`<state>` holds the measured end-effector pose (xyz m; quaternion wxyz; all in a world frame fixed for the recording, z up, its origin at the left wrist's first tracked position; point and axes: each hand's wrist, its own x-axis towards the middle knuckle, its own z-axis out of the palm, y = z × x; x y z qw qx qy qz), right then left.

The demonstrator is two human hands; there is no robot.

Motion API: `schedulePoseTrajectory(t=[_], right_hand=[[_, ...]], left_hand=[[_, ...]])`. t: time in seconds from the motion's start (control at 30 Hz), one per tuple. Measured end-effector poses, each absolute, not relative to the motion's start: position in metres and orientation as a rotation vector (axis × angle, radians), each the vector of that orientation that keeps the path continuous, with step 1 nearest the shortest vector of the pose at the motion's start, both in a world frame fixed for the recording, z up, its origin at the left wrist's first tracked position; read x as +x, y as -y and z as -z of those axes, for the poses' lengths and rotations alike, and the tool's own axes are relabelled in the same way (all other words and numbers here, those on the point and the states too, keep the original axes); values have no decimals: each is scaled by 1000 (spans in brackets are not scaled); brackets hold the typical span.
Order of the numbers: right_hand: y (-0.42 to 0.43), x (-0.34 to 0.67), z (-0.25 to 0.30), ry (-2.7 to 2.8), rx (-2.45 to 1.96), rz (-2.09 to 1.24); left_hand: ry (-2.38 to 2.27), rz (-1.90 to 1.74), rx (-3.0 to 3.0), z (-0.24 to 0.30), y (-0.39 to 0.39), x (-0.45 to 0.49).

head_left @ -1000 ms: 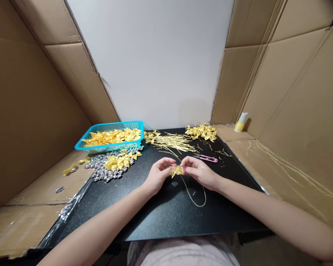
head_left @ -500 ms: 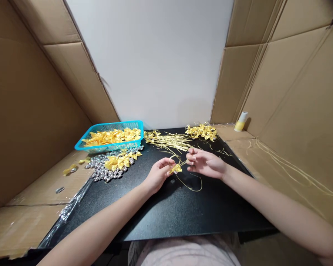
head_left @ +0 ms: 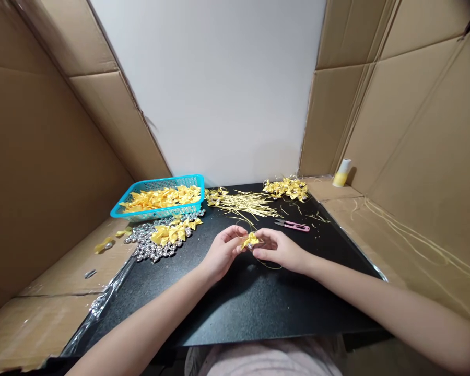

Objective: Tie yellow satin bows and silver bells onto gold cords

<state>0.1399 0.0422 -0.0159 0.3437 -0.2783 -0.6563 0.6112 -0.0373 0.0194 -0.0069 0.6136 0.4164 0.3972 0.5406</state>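
Note:
A small yellow ribbon bow (head_left: 250, 240) with a silvery bead is held up over the black table. My left hand (head_left: 225, 250) pinches its left side between thumb and fingers. At the bow's other edge, the thumb and fingers of my right hand (head_left: 278, 250) close in on it; whether they also grip cord is hidden. A thin yellow cord (head_left: 272, 267) loops out below the bow, and another loop rises above it. Pink-handled thread snips (head_left: 293, 225) lie just beyond my right hand.
At the back left stands a blue basket (head_left: 121, 212) of yellow bows. Silver beads (head_left: 144, 250) with several bows on them spread before it. Cut cord pieces (head_left: 246, 203) lie at the back middle, beaded bows (head_left: 285, 188) to their right. A thread cone (head_left: 341, 173) stands beside the cardboard wall.
My right hand has moved left and down to the bow, its fingers closing there. The snips now show where that hand was. My left hand keeps hold of the bow.

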Motion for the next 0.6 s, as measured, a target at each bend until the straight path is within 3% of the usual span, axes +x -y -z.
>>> schedulePoseTrajectory(t=[0.4,0.6], right_hand=[[-44,144,13,1752,-768,-1338],[-52,148,14,1706,-783,-1485]], left_hand=[[-905,-1193,1284,5,-9,-36],[-1075,-1203,1279,8,-17,-38]])
